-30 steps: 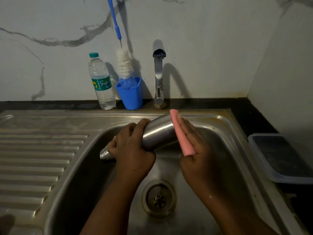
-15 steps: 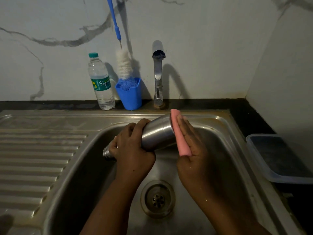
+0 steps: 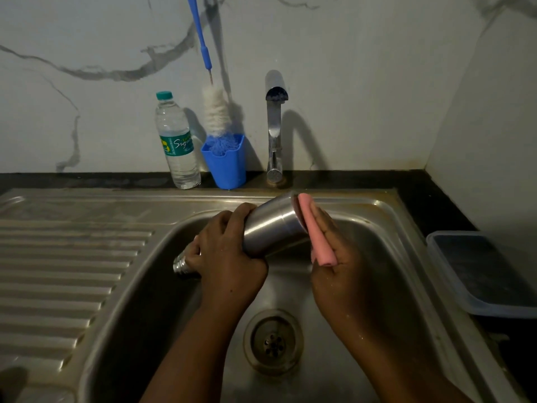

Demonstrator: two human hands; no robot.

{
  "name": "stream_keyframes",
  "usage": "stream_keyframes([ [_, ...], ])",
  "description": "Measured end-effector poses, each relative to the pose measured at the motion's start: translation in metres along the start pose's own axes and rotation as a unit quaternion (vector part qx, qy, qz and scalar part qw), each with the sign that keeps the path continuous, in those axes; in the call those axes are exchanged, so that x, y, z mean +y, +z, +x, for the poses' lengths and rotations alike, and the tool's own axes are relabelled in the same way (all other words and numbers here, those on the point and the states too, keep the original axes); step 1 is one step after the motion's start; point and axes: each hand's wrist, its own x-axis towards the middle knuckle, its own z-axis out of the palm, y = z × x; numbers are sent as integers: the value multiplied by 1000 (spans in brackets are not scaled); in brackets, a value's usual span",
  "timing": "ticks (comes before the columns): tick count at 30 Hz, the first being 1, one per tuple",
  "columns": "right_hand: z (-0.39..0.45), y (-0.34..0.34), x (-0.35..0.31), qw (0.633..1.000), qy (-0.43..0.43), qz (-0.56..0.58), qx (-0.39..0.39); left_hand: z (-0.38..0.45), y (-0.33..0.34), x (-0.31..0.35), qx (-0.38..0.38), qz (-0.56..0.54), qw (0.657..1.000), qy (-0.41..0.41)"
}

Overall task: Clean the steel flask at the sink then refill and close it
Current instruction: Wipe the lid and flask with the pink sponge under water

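1. The left hand (image 3: 229,251) is wrapped round the middle of the steel flask (image 3: 270,228), fingers curled over the top of the body. The flask is held tilted above the sink basin (image 3: 386,257), with its threaded neck (image 3: 181,264) sticking out low beyond the left hand's outer side and its base raised toward the right hand.
2. The right hand (image 3: 337,266) presses a pink sponge (image 3: 315,231) against the flask's base; fingers lie along the back of the sponge and the thumb side grips its lower end.
3. Handling, as I judge it: the flask is rigid and smooth-walled, and the wet speckles on both hands suggest it is slippery. A full wrap round the middle of the body, as now, looks safest. The neck's threads would give more bite but less leverage. No cap is on it, and whether it holds water cannot be told. The sponge is soft and bends against the rim of the base.
4. Directly below both hands is the drain (image 3: 273,341).
5. Just beyond the right hand's fingertips stands the tap (image 3: 274,126), with no water running; it could be knocked if the base is lifted further.
6. Past the left hand's knuckles, on the ledge, are a blue cup (image 3: 226,167) holding a bottle brush (image 3: 216,112), and a plastic water bottle (image 3: 177,141).
7. Well off the right hand's outer side sits a lidded plastic container (image 3: 482,271); off the left hand's, the ribbed draining board (image 3: 58,271).
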Motion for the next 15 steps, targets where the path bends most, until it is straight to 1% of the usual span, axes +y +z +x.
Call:
stream_keyframes([
  [2,-1,1,2,1000,12,-1,4,0,0,2,-1,0,1000,-4],
  [5,-3,-2,-8,999,-20,-15,-33,0,0,1,-2,-12,1000,-18],
  [7,-5,-2,-15,997,-50,-21,-60,1,-1,-2,-6,-4,1000,-23],
  [8,-6,-1,-15,996,-52,-13,-65,1,-1,-3,-8,2,1000,-23],
  [9,-6,0,-13,998,-35,-2,-56,0,-1,-3,-10,7,1000,-19],
  [12,-3,1,-1,994,100,32,8,-2,1,3,-15,19,1000,9],
  [13,-2,0,-1,993,113,32,17,-3,2,5,-16,20,1000,13],
  [14,-2,-2,-3,995,94,27,11,-3,2,6,-18,14,1000,9],
  [15,-3,-3,-7,998,55,9,-6,-3,2,6,-18,7,1000,1],
])
